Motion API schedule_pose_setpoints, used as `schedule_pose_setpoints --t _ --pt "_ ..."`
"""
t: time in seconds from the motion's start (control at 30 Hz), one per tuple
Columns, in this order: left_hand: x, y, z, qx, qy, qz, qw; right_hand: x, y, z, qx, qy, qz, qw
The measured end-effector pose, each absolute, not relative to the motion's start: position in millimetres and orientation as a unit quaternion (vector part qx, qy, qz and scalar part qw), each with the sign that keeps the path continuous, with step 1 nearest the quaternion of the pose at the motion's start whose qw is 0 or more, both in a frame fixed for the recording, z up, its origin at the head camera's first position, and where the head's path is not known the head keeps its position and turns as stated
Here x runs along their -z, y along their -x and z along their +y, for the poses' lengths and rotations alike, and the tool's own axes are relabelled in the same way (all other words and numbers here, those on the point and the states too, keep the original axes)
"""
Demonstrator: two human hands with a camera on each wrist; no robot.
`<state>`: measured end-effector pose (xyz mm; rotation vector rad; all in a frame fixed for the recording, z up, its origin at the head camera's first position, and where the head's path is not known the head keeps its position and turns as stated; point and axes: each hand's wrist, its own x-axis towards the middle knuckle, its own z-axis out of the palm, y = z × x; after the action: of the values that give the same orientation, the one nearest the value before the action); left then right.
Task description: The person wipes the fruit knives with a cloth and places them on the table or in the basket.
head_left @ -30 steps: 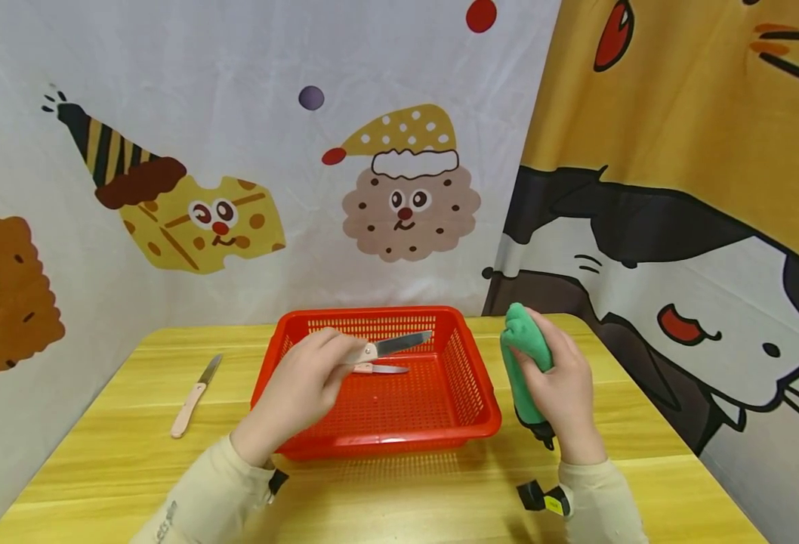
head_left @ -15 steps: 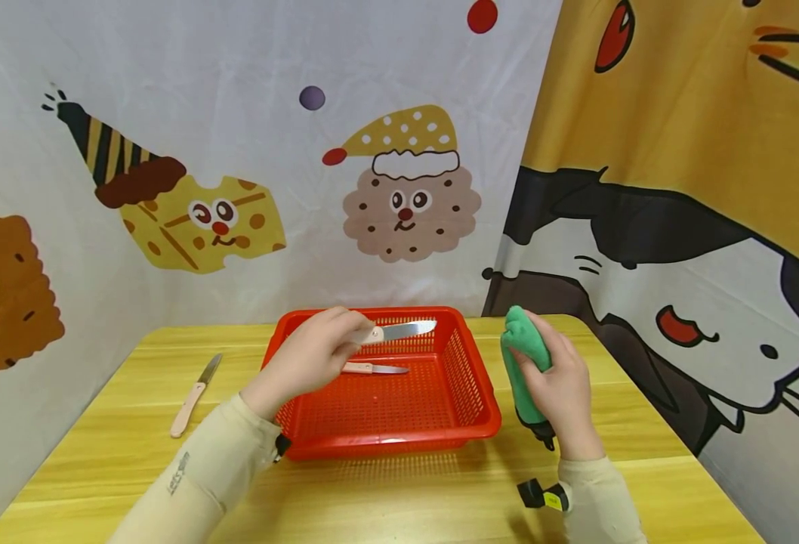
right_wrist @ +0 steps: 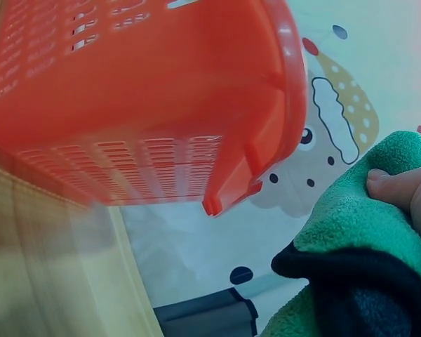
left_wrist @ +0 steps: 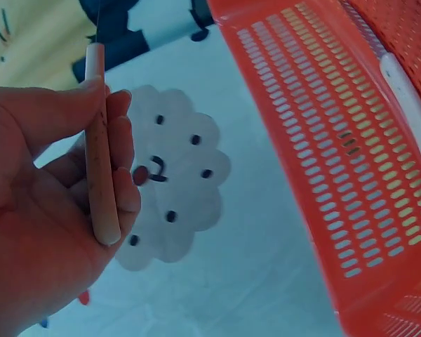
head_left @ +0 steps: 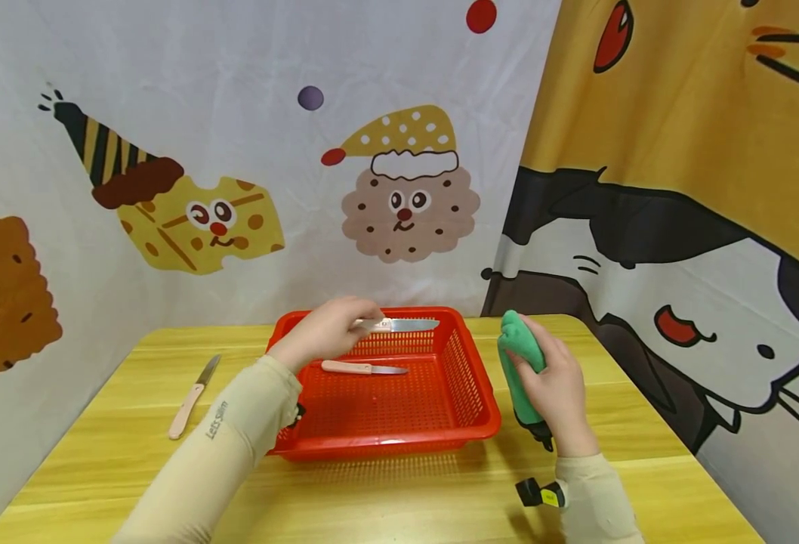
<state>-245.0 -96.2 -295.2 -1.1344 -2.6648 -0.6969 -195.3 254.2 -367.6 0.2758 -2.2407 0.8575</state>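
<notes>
My left hand (head_left: 331, 330) grips a knife (head_left: 413, 325) by its pale wooden handle (left_wrist: 100, 161), above the back part of a red plastic basket (head_left: 399, 442). The blade points right in the head view. Inside the basket lies a second knife (head_left: 348, 368) with a pinkish handle, its blade to the right. To the right of the basket my right hand (head_left: 554, 381) holds a bunched green cloth (head_left: 520, 378), thumb pressed on it. The cloth has a dark edge (right_wrist: 351, 263) in the right wrist view.
A third knife (head_left: 183, 412) lies on the wooden table (head_left: 399, 499) left of the basket, blade pointing away. Behind the table hangs a white curtain (head_left: 236, 91) with cartoon prints, and a yellow one (head_left: 644, 128) stands at the right.
My left hand has moved up and away to the back of the basket with the knife, uncovering more of the handle of the knife inside. My right hand has barely moved.
</notes>
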Motion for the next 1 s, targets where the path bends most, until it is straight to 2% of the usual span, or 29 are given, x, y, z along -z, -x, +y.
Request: schedule_pose_setpoints --t 0.43,1.0 --pt "322 281 -93 0.232 0.337 -0.913 0.003 373 200 255 -0.318 -0.105 -0.876 0.348" --pt "355 301 -90 0.169 0.35 -0.921 -0.026 374 200 256 -0.316 -0.11 -0.877 0.346"
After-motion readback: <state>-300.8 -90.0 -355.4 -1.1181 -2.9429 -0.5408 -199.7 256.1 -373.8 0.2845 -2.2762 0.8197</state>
